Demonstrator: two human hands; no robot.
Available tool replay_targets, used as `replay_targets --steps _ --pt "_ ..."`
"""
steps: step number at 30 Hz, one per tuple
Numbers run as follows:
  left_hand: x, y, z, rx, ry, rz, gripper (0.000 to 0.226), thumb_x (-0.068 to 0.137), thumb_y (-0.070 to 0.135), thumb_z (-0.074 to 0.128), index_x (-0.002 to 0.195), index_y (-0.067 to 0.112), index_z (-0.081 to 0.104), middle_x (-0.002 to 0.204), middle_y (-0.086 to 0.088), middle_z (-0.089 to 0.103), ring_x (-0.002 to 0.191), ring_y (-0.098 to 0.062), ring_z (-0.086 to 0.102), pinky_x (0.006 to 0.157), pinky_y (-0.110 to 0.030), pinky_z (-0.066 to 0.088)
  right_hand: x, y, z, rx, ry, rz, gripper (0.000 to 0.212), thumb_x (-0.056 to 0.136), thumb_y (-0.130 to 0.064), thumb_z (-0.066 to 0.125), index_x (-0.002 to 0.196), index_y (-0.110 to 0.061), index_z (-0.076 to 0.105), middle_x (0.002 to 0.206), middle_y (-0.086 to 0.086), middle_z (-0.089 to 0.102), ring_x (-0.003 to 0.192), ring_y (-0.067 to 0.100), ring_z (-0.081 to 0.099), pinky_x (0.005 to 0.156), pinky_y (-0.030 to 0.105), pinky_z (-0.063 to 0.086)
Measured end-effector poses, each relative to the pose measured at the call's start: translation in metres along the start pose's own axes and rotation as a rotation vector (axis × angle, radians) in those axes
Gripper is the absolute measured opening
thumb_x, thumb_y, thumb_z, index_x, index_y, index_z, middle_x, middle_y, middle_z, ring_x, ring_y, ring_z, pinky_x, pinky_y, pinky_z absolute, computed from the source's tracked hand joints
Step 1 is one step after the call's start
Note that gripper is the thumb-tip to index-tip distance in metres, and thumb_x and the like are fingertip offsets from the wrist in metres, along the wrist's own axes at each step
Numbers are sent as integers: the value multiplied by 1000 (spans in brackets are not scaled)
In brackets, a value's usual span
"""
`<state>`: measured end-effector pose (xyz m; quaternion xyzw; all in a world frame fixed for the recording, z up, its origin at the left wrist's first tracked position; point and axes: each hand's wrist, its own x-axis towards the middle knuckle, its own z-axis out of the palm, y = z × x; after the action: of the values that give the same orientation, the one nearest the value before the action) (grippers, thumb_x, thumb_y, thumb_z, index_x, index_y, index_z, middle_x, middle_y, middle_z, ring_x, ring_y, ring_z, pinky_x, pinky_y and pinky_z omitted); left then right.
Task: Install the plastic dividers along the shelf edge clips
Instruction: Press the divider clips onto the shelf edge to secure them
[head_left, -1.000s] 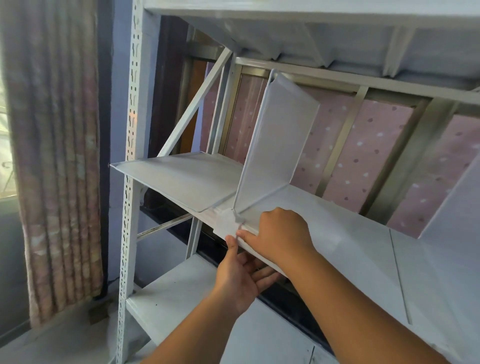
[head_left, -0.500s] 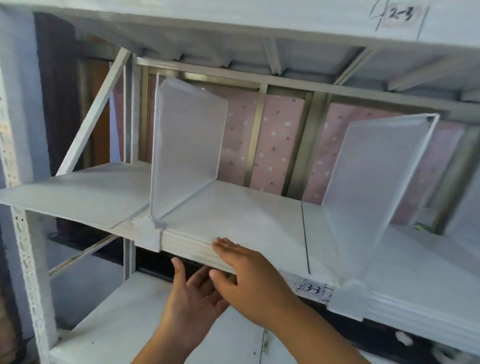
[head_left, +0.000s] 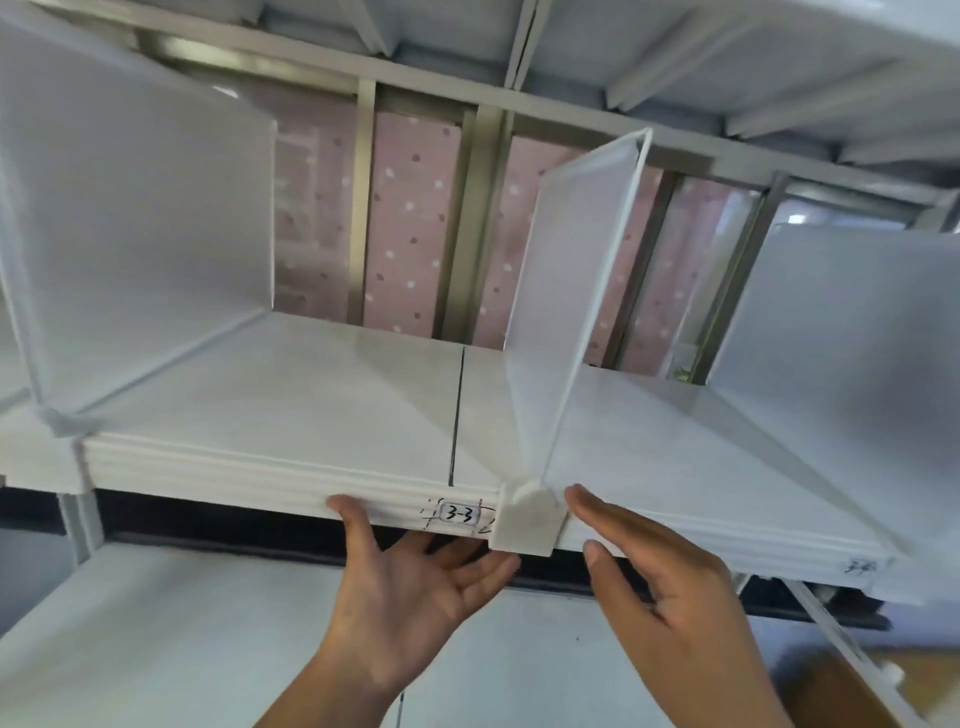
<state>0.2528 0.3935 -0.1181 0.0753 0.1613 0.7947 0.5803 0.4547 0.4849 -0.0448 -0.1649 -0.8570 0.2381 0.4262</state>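
Three translucent white plastic dividers stand upright on the white shelf (head_left: 322, 405): the left divider (head_left: 140, 234), the middle divider (head_left: 566, 291) and the right divider (head_left: 841, 322). The middle divider ends in a white clip (head_left: 524, 522) over the shelf's ribbed front edge. My left hand (head_left: 410, 587) is open, palm up, under the edge just left of that clip, thumb on the edge. My right hand (head_left: 660, 587) is open just right of the clip, fingertips near the edge, holding nothing.
A label reading 3-3 (head_left: 460, 514) sits on the front edge beside the clip. Another shelf (head_left: 623, 31) hangs close overhead, and a lower white shelf (head_left: 182, 623) lies beneath. Pink dotted panels (head_left: 410, 223) and metal uprights back the rack.
The view has shifted right along the shelf from the left divider's clip to the middle one. Both hands let go of the left clip and moved right to flank the middle clip.
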Motion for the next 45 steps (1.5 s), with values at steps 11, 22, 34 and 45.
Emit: replay_targets --steps 11,22,34,45 --pt "14 -2 6 46 -274 -130 167 31 102 72 165 12 29 162 -47 34 149 -69 33 129 -69 26 66 40 6 -400 -495 122 85 95 -48 68 162 -33 18 163 -24 1 156 4 -3 125 24 -1" --pt "23 -4 11 29 -197 -53 170 27 109 62 159 5 44 164 -31 45 151 -56 40 113 -57 43 78 46 7 -426 -440 208 89 78 -52 83 155 -29 43 162 -18 30 154 13 21 117 18 14" --pt "26 -3 2 40 -124 -20 159 22 104 69 141 -1 68 155 -30 56 131 -53 60 95 -44 51 73 48 18 -469 -337 183 90 66 -67 78 144 -28 58 156 -19 42 145 -3 34 118 17 -5" --pt "22 0 0 44 -25 35 150 25 94 79 143 1 64 143 -31 67 114 -57 69 71 -40 65 62 32 34 -754 -109 88 87 58 -88 50 102 -19 81 107 -7 80 98 29 73 83 41 60"
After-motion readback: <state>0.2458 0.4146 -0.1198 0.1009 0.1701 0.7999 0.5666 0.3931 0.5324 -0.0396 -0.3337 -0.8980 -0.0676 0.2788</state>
